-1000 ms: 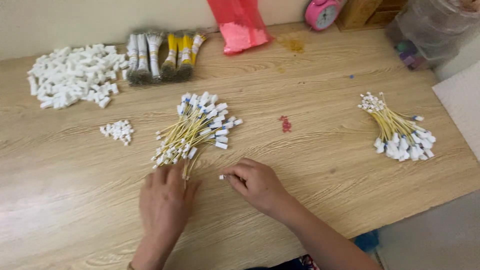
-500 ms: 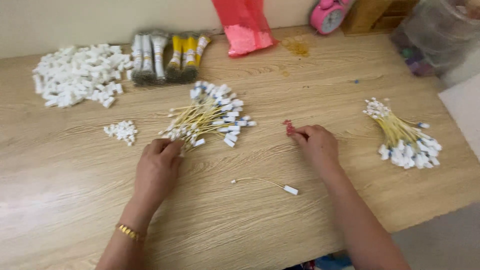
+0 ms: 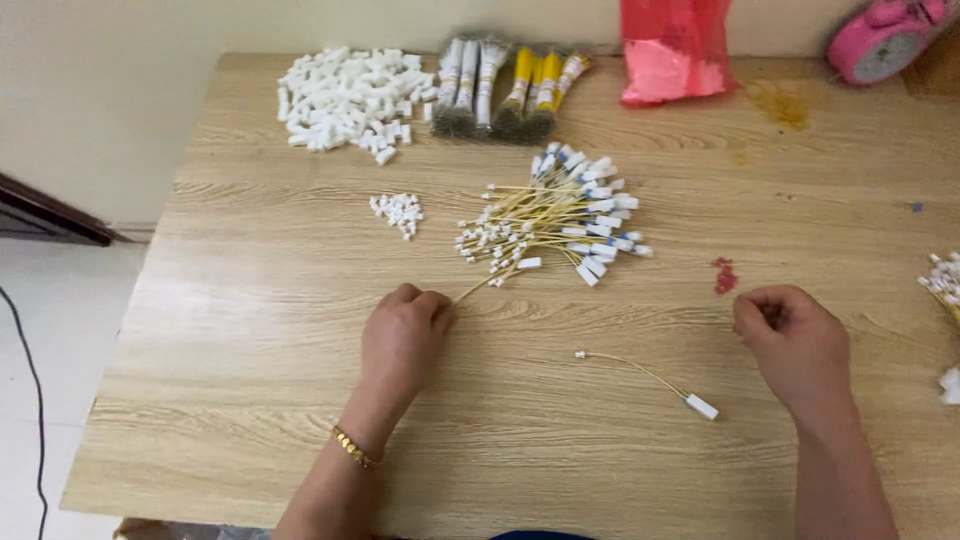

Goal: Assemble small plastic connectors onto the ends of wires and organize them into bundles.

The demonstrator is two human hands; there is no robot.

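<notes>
My left hand [image 3: 402, 335] is down on the wooden table [image 3: 250, 330], fingers curled together, pinching the near end of one thin yellow wire [image 3: 478, 285] that runs up and to the right into the loose pile of yellow wires [image 3: 555, 222]. That pile fans out across the middle of the table, with small white tips at its left side and bigger white-and-blue connectors at its right side. There's a gold bracelet [image 3: 352, 447] on my left wrist.

My right hand [image 3: 795, 340] sits well apart from the left, over on the right side, loosely curled with thumb and forefinger close together; I can't tell whether anything is pinched between them. Just above it on the table lies a little red scrap [image 3: 723, 276].

Between my two hands lies a single wire [image 3: 640, 372], flat on the table, touched by neither hand, with a tiny white tip at its left end and a white connector at its right end.

Further back, a small cluster of white caps [image 3: 398, 210] sits left of the wire pile, and a big heap of white plastic pieces [image 3: 345, 97] is at the far left. Beside that heap lie bundles of wire [image 3: 505, 85], then a red plastic bag [image 3: 672, 48] and a pink alarm clock [image 3: 885, 40] at the far right. Another wire bundle [image 3: 940, 280] peeks in at the right edge.
</notes>
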